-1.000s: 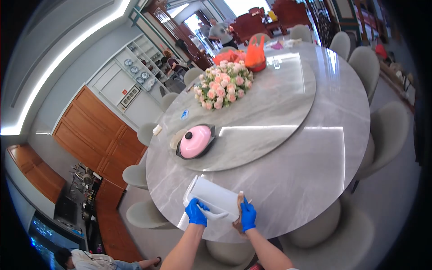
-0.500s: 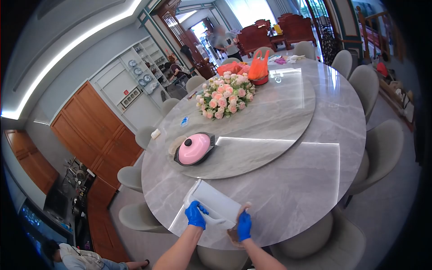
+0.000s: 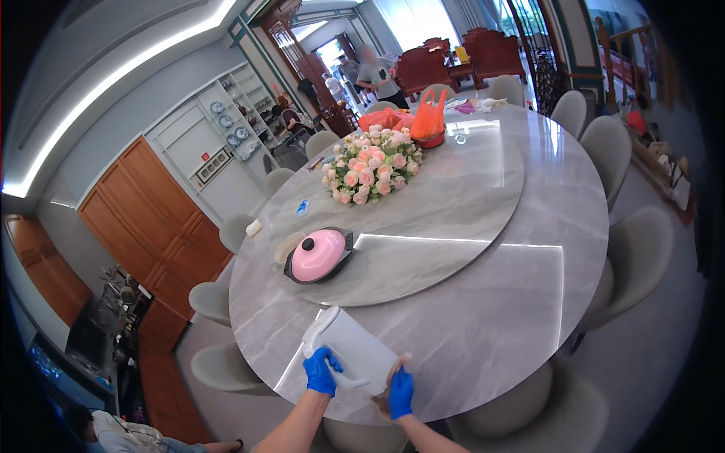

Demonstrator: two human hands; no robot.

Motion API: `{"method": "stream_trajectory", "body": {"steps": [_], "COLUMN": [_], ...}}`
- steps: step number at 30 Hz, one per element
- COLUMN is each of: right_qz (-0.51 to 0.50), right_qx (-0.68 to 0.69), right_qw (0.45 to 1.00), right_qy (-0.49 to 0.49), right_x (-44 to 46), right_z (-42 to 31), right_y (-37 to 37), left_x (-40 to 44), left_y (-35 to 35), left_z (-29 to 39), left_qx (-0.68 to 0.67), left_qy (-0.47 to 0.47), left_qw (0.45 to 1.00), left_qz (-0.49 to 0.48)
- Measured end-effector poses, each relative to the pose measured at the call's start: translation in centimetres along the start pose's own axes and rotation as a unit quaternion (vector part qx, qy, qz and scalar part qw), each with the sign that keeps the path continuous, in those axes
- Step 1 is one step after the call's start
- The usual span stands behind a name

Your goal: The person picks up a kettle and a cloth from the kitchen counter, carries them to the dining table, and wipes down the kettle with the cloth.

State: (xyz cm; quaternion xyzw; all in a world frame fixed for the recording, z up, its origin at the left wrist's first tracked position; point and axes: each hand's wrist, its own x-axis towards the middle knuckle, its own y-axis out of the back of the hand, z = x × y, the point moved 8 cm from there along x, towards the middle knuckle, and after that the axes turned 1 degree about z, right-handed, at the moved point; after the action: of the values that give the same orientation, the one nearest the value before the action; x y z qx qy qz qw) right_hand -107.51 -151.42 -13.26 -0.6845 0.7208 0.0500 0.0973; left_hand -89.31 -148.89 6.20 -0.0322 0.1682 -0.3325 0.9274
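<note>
Left hand: blue-gloved, clamped on the handle side of the white pitcher.
Right hand: blue-gloved, gripping a brown cloth against the pitcher's base end; the two hands are apart, with the pitcher between them.
Pitcher: at the near edge of the grey surface, tilted, top end to the far left and base to the near right; whether it touches the surface cannot be told.
Turntable: round, grey, on the surface, beyond the pitcher.
Pot: pink lid with a black knob, on the turntable's near left part, with a pale round item just beside it on the left.
Flowers: pink and cream, farther back on the turntable.
Orange-red bag: on the far side, just right of the flowers.
Chairs: grey, around the surface.
People: one standing at the far side, another at near left.
</note>
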Motion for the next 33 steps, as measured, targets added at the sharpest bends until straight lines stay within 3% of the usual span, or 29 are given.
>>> {"method": "stream_trajectory", "body": {"steps": [2,4,6,9,13,15,16,18,19,21,23,27,29,30,31,32,33], "right_qz": [0.107,0.092,0.037,-0.009,0.060,0.069,0.069,0.123,0.120,0.027,0.020,-0.005,-0.146,-0.216,-0.273,-0.267,-0.304], "right_qx": [0.015,-0.002,0.043,0.114,-0.031,-0.073,-0.075,0.077,0.075,0.160,0.274,0.162,0.016,0.160,0.303,0.305,0.355], "right_qw": [0.973,0.977,0.998,0.993,0.997,0.974,0.974,0.977,0.978,0.974,0.950,0.985,0.981,0.963,0.903,0.903,0.867], "right_qy": [0.205,0.190,0.039,-0.015,0.042,0.203,0.201,0.159,0.155,0.156,0.150,0.066,0.124,-0.011,-0.134,-0.139,-0.175], "right_x": [-2.5,-0.8,2.7,5.4,-0.1,-4.0,-4.0,-3.7,-3.5,-2.1,-1.0,3.9,5.0,5.4,5.3,5.2,4.9], "right_z": [-2.9,-2.7,0.3,1.8,0.9,-2.0,-2.1,-1.8,-1.6,-6.6,-8.2,-9.3,-12.7,-11.2,-10.0,-9.8,-9.9], "right_y": [1.3,1.6,0.6,-0.2,0.7,0.9,0.9,2.1,2.4,3.2,3.6,4.3,4.6,3.6,2.4,2.8,2.2], "left_x": [-0.2,-0.7,-0.5,-1.6,-1.7,-2.1,-2.4,-2.8,-3.2,-4.2,-6.7,-7.8,-8.6,-9.3,-9.3,-9.5,-9.7], "left_y": [0.1,0.3,0.9,0.6,0.6,0.8,0.9,1.1,1.3,0.7,-0.7,-1.9,-2.3,-2.5,-2.2,-2.0,-2.3], "left_z": [-0.2,-0.4,-0.8,-0.6,-0.8,-1.0,-1.1,-1.8,-1.8,-1.1,1.4,3.3,4.5,5.0,4.9,4.9,5.0], "left_qx": [-0.014,-0.006,-0.010,0.011,0.000,-0.004,-0.004,-0.059,-0.058,-0.125,-0.084,-0.053,-0.061,-0.073,-0.074,-0.069,-0.073], "left_qy": [0.003,0.013,0.001,-0.025,-0.048,-0.052,-0.049,0.004,0.006,0.007,-0.009,-0.032,-0.022,-0.014,0.011,0.017,0.034], "left_qw": [1.000,1.000,1.000,0.999,0.999,0.999,0.999,0.998,0.998,0.991,0.995,0.990,0.989,0.988,0.985,0.985,0.983], "left_qz": [-0.010,-0.007,-0.013,-0.017,-0.025,-0.009,-0.008,-0.013,-0.008,-0.042,-0.060,-0.123,-0.134,-0.137,-0.155,-0.156,-0.168]}}
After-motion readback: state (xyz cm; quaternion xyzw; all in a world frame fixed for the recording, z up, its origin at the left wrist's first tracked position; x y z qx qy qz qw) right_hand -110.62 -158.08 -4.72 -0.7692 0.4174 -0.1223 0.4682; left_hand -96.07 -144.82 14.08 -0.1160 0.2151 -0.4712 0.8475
